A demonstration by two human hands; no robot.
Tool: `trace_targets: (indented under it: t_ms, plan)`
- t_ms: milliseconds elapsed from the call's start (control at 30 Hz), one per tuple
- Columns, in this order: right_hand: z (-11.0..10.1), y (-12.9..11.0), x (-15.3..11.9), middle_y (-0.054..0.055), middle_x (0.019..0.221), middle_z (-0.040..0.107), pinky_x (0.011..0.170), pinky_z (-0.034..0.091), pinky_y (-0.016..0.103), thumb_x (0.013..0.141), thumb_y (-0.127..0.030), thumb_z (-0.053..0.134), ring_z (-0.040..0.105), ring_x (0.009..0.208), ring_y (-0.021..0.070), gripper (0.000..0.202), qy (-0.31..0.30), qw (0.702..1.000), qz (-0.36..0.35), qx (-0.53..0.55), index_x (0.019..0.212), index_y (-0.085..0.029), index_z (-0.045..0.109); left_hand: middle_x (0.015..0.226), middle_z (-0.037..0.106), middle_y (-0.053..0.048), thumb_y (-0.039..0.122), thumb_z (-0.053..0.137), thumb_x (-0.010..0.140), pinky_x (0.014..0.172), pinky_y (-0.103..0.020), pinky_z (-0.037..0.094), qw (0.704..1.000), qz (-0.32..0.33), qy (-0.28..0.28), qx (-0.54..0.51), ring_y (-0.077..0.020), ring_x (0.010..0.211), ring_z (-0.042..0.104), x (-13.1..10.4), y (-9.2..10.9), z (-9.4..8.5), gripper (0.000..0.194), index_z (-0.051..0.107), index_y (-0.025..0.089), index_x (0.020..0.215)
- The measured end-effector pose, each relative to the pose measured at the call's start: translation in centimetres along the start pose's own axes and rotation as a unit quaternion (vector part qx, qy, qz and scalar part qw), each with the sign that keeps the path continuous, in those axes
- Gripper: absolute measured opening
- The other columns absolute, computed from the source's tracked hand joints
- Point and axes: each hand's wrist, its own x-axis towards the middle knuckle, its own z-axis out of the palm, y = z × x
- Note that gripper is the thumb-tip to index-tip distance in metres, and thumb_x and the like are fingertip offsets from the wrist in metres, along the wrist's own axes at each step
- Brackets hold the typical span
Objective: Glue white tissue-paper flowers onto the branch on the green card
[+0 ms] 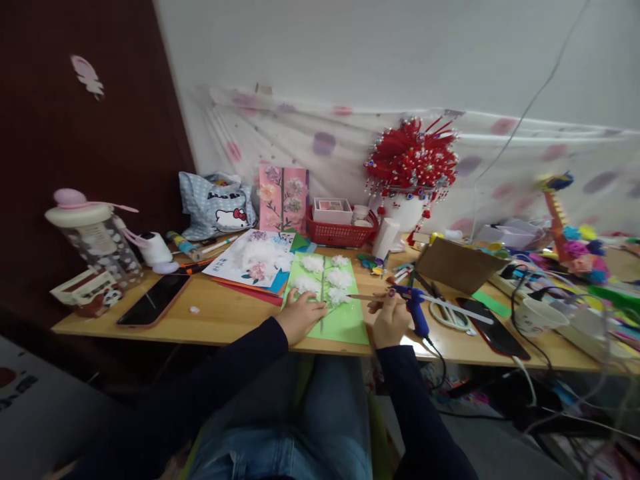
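Observation:
A light green card [356, 327] lies at the table's front edge, a dark line down its middle and several fluffy white paper flowers [339, 278] on both sides. My left hand [301, 319] rests flat on its lower left part, fingers stretched out below a white flower. Just right of the card, my right hand [391, 320] is closed round a thin pointed brown stick [364, 297]. The stick's dark tip points left at the lower right flower; whether they touch I cannot tell. A blue hot glue gun [416, 312] with a white glue stick sits right beside that hand.
White paper with a heap of white fluff [263, 257] lies left of the card. A phone [155, 300] and a bottle [97, 237] stand further left. At the back is a red basket [343, 233]. Right are a dark phone [493, 328], paper cup [539, 317] and cables.

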Motion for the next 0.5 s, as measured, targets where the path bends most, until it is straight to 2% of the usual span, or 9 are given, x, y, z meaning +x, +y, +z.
trace_targets:
  t_ms: [100, 167, 267, 367, 433, 500]
  plan:
    - [-0.3, -0.3, -0.2, -0.001, 0.051, 0.055, 0.049, 0.046, 0.026, 0.099, -0.052, 0.027, 0.055, 0.044, 0.0125, 0.053, 0.041, 0.997, 0.053, 0.034, 0.077, -0.015, 0.057, 0.117, 0.071, -0.002, 0.016, 0.054, 0.090, 0.103, -0.056, 0.022, 0.998, 0.021, 0.017, -0.055, -0.0274, 0.122, 0.050, -0.6, -0.7, -0.7, 0.024, 0.070, 0.027, 0.104]
    - [-0.3, -0.6, -0.2, -0.002, 0.050, 0.056, 0.047, 0.044, 0.026, 0.096, -0.056, 0.035, 0.055, 0.043, 0.0126, 0.053, 0.058, 0.991, 0.096, 0.076, 0.075, -0.014, 0.059, 0.107, 0.075, -0.001, 0.017, 0.058, 0.088, 0.103, -0.051, 0.024, 0.996, 0.017, 0.051, -0.074, -0.0245, 0.116, 0.055, -1.1, -1.6, -1.8, 0.019, 0.072, 0.027, 0.096]
    - [-0.2, -1.2, 0.0, -0.002, 0.047, 0.055, 0.046, 0.043, 0.027, 0.092, -0.060, 0.041, 0.053, 0.040, 0.0130, 0.053, 0.078, 0.982, 0.119, 0.120, 0.073, -0.015, 0.060, 0.091, 0.077, 0.001, 0.016, 0.060, 0.086, 0.099, -0.046, 0.030, 0.990, -0.050, 0.124, -0.041, -0.0218, 0.101, 0.062, -1.6, -4.0, -4.3, 0.018, 0.074, 0.027, 0.088]
    - [-0.2, -1.6, 0.2, -0.002, 0.045, 0.054, 0.045, 0.042, 0.029, 0.090, -0.062, 0.044, 0.052, 0.039, 0.0139, 0.053, 0.079, 0.983, 0.116, 0.119, 0.071, -0.015, 0.061, 0.087, 0.076, -0.001, 0.015, 0.058, 0.084, 0.093, -0.045, 0.034, 0.973, -0.145, 0.176, 0.038, -0.0229, 0.095, 0.063, -1.8, -7.3, -7.0, 0.020, 0.075, 0.027, 0.086]
    - [-0.2, -1.8, 0.3, -0.002, 0.045, 0.054, 0.046, 0.041, 0.030, 0.090, -0.060, 0.046, 0.053, 0.040, 0.0147, 0.051, 0.089, 0.982, 0.123, 0.116, 0.069, -0.016, 0.062, 0.090, 0.076, -0.003, 0.015, 0.057, 0.084, 0.092, -0.046, 0.035, 0.965, -0.182, 0.171, 0.079, -0.0244, 0.097, 0.062, -1.6, -9.6, -8.2, 0.021, 0.075, 0.026, 0.088]
    - [-0.3, -1.8, 0.3, -0.002, 0.046, 0.054, 0.047, 0.040, 0.031, 0.090, -0.057, 0.047, 0.052, 0.042, 0.0153, 0.047, 0.092, 0.980, 0.137, 0.108, 0.068, -0.018, 0.063, 0.093, 0.076, -0.003, 0.017, 0.058, 0.085, 0.092, -0.047, 0.034, 0.967, -0.190, 0.139, 0.102, -0.0258, 0.100, 0.061, -1.1, -11.3, -8.8, 0.019, 0.074, 0.026, 0.090]
